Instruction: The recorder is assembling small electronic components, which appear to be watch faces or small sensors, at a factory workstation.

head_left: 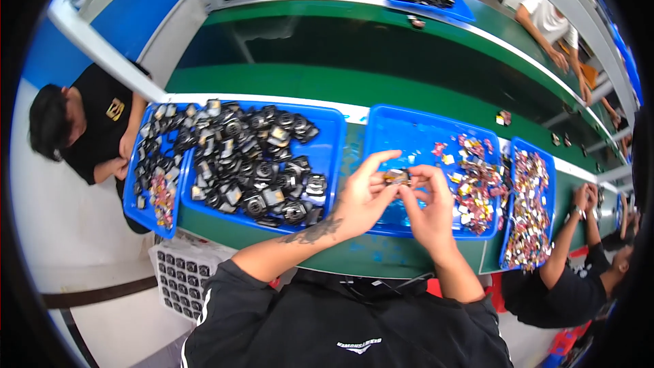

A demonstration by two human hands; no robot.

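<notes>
Both of my hands meet above a blue tray (pixel 395 129) whose right side holds a loose heap of small pink and yellow parts (pixel 477 187). Between the fingertips is a small dark part with a shiny, brownish face (pixel 397 176); its exact kind is too small to make out. My left hand (pixel 368 194) pinches it from the left, forefinger raised. From the right, my right hand (pixel 428 208) has thumb and fingers closed on the same part. Left of my hands, a larger blue tray (pixel 334 136) carries many black camera-like units (pixel 262 170) in a pile.
A narrow blue tray (pixel 511 232) of pink and silver parts stands at right. Another blue tray (pixel 163 228) with mixed parts is at far left, beside a seated person (pixel 95 123). A green conveyor belt (pixel 306 48) runs beyond the trays. A tray of black units (pixel 184 276) sits lower left.
</notes>
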